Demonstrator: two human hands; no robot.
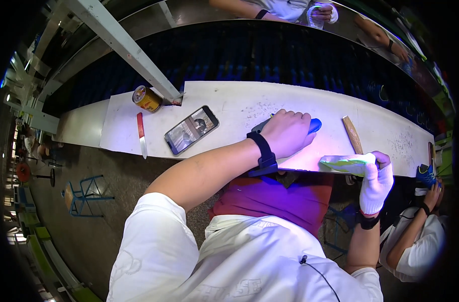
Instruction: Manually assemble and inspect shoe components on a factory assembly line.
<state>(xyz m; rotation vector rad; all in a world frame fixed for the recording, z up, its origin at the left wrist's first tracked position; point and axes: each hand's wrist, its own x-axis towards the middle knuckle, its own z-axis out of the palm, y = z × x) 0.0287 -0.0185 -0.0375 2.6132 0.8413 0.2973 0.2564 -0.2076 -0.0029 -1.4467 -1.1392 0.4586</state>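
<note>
Left hand point(286, 133) was right of phone point(191, 130), fingers curled over blue piece point(315, 125), gloved right hand point(376, 182) was farther right, fingers pinched white-green sole-shaped piece point(344, 162), red-handled knife point(141, 132) lay left of phone on bench point(229, 98)

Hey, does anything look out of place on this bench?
Two things. The red-handled knife lies with its tip at the front edge of the white bench, where it might get bumped. Dark specks also mar the bench's right end.
</note>
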